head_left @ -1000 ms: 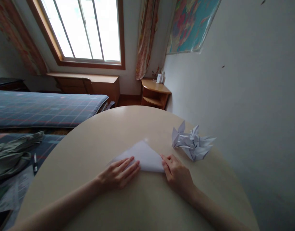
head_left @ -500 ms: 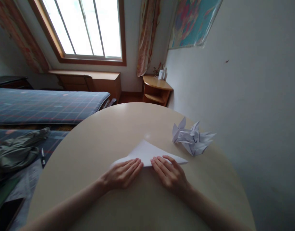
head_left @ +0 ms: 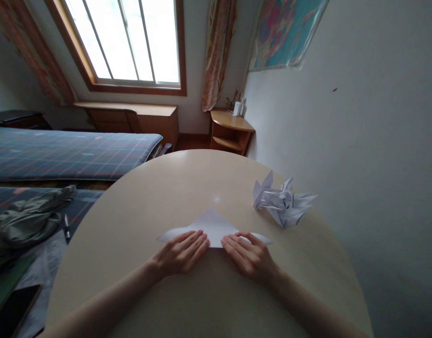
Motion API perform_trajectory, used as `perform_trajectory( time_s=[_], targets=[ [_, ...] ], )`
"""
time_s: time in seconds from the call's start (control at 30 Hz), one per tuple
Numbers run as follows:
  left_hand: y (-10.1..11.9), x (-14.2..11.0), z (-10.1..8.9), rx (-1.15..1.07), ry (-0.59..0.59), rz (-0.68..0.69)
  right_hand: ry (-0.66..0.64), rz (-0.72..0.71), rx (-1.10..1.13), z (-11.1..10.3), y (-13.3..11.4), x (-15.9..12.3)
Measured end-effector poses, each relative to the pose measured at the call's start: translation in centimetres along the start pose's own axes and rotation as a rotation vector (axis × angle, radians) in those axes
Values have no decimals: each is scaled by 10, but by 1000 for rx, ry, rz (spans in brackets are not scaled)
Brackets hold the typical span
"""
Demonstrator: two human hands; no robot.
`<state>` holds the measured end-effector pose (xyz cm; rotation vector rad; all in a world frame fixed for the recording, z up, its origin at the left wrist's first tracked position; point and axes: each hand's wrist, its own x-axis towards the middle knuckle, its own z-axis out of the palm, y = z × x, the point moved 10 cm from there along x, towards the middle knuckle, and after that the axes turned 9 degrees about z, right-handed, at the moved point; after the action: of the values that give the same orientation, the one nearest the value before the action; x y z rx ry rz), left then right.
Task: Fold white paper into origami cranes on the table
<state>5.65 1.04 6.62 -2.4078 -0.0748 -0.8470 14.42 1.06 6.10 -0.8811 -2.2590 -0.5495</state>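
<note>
Your L hand (head_left: 182, 252) & R hand (head_left: 250, 255): palms down, fingers together, laid over near edge of white paper (head_left: 215, 230); thumbs hidden, can't tell if pinching. Paper lies mid surface (head_left: 209, 295), approx. triangular, peak away from you. Prob. v. light, thin, easily creased; best hold: near edge, side tips. Room L & fwd. Folded paper pieces (head_left: 281, 202) past R hand, nr surface's R rim.
</note>
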Motion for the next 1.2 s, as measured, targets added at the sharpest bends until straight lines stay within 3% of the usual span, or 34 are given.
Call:
perform_trajectory(
  time_s=[0.2, 0.4, 0.6, 0.97, 1.2],
  targets=[
    [-16, -16, -16, -49, 17, -50, -24, -10, 65, -13, 11, -3],
    [-51, -41, -19, -199, -4, -292, -35, 52, 78, -23, 35, -9],
    [-75, -61, -19, -263, -9, -405, -44, 135, 20, -25, 60, -13],
    [-93, -82, -10, -380, -95, -489, -206, 163, 9, -11, 79, -23],
    [-106, -94, -23, -257, 22, -545, -151, 180, -29, -13, 82, -24]
  ],
)
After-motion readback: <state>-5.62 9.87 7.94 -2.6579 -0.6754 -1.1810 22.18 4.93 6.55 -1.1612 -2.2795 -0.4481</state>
